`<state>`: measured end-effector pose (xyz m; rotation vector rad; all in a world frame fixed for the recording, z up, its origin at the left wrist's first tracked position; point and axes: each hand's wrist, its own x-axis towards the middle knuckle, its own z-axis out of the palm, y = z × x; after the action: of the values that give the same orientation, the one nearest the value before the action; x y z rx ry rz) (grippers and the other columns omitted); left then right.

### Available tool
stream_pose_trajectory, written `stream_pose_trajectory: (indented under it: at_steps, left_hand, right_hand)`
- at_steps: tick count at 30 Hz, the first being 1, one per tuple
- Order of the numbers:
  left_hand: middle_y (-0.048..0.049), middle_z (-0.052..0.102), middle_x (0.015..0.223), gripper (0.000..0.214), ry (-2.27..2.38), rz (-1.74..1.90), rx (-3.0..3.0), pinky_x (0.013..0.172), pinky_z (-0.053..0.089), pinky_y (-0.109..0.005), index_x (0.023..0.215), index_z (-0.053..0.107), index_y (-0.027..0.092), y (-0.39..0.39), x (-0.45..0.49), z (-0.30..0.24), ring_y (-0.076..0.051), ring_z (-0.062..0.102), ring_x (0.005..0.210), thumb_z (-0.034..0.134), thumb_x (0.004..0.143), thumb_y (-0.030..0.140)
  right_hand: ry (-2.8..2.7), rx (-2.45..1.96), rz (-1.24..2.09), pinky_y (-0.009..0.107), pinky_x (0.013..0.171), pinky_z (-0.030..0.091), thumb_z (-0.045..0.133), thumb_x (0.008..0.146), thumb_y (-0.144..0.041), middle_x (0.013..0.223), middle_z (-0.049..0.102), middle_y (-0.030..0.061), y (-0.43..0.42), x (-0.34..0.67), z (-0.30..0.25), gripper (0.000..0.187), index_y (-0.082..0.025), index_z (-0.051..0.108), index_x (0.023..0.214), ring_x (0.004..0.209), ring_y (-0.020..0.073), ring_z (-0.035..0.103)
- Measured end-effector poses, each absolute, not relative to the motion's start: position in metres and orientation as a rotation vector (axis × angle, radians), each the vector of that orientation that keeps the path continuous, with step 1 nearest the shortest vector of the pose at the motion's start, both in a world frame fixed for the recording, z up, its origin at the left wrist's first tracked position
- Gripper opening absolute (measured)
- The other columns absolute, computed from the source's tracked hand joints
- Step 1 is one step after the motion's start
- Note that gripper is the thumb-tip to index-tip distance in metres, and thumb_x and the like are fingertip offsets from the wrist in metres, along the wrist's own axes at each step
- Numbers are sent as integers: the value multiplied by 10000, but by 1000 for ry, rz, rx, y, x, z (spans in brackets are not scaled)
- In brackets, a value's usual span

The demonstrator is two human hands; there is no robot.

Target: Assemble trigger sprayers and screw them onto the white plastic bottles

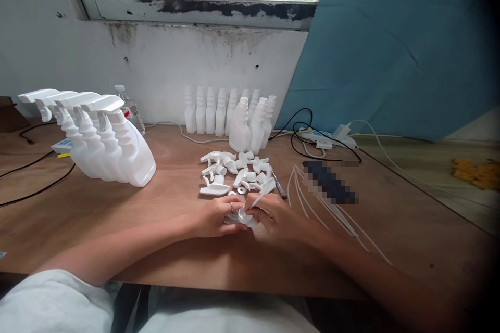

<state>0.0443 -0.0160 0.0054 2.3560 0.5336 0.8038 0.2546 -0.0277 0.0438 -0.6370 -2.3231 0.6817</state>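
Close to the table's front, my left hand [215,217] is closed around a white trigger spray head [242,215], whose round collar faces up. My right hand [275,214] pinches a slim white stick-like piece [261,195] right at that collar, its far end slanting up to the right. Fingers hide where the two parts meet. Just beyond both hands lies a pile of loose white trigger spray heads [214,187] with small round washers [241,190] among them. A slender metallic tool [279,185] rests beside the pile, on the right.
Several thin white tubes [332,208] lie right of my hands, near a blurred dark object [330,182]. White bottles without heads [239,127] stand by the wall. Bottles with spray heads [130,153] stand left, before a clear bottle [130,109]. Cables surround a power strip [332,138].
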Motion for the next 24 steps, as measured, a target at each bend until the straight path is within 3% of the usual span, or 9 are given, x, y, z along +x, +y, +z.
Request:
stream_pose_trajectory:
  at_steps: [10,14,17,20,24]
  left_hand:
    - [-127,631,1012,270,672,840,2409,839,523,-329,1001,642,130,-19,47,1,-212,609,923,659,831,338]
    - [-83,641,958,346,759,852,2301,755,510,-288,1085,637,150,-19,45,5,-182,598,848,692,802,340]
    - [-21,626,864,674,835,829,2057,611,464,-212,1358,434,187,-18,44,12,-129,574,726,727,776,358]
    - [-2,626,831,901,789,833,1909,586,440,-190,1465,199,207,-19,46,22,-105,566,668,745,765,361]
    - [-56,659,889,958,607,721,1922,677,487,-235,1482,176,214,-14,50,42,-148,631,755,767,750,398]
  right_hand:
    - [-2218,-671,600,245,583,385,442,979,-263,704,512,9,-29,248,32,228,-175,500,777,638,120,465]
    - [-2120,-743,551,236,544,418,506,957,-292,734,509,-9,-27,256,25,101,-197,487,984,602,112,484]
    - [-2136,-623,218,272,638,499,473,939,-169,951,585,66,-22,268,28,220,-206,450,1154,790,155,596]
    - [-2404,-325,-296,376,816,524,445,899,-44,1200,598,116,-16,276,37,405,-225,479,1260,1039,215,600]
    - [-2514,-184,-604,418,852,519,474,922,-78,1213,634,132,-12,277,45,313,-162,570,1209,1012,220,617]
